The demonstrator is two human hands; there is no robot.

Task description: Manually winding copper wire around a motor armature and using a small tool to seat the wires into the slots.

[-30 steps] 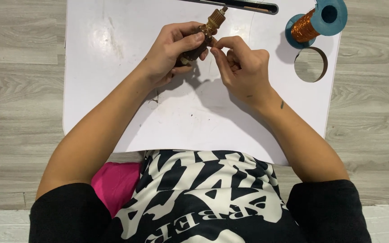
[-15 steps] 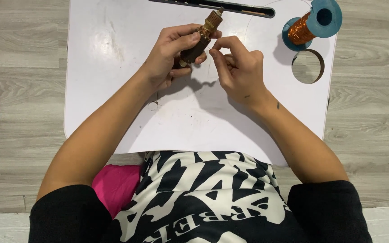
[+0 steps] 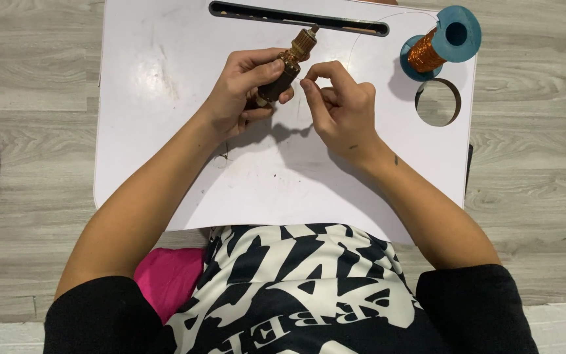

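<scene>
The left hand (image 3: 244, 92) is curled around a small brown cylindrical part (image 3: 282, 73) with a copper-coloured, ribbed end and a thin shaft, holding it tilted above the white lap tray (image 3: 165, 131). The thumb presses along the upper side of the part and the fingers wrap beneath it, so the dark lower body sits inside the grip while the ribbed end and shaft stick out past the fingertips, pointing up and to the right toward the long dark slot (image 3: 299, 18) at the tray's far edge. The right hand (image 3: 342, 108) is just beside the part, to its right, with thumb and forefinger pinched together close to the ribbed end; whether they hold a strand of wire is too fine to tell. A very thin line curves across the tray toward the blue spool of copper wire (image 3: 437, 46), which stands at the far right corner, next to a round cut-out (image 3: 437, 102) in the tray.
</scene>
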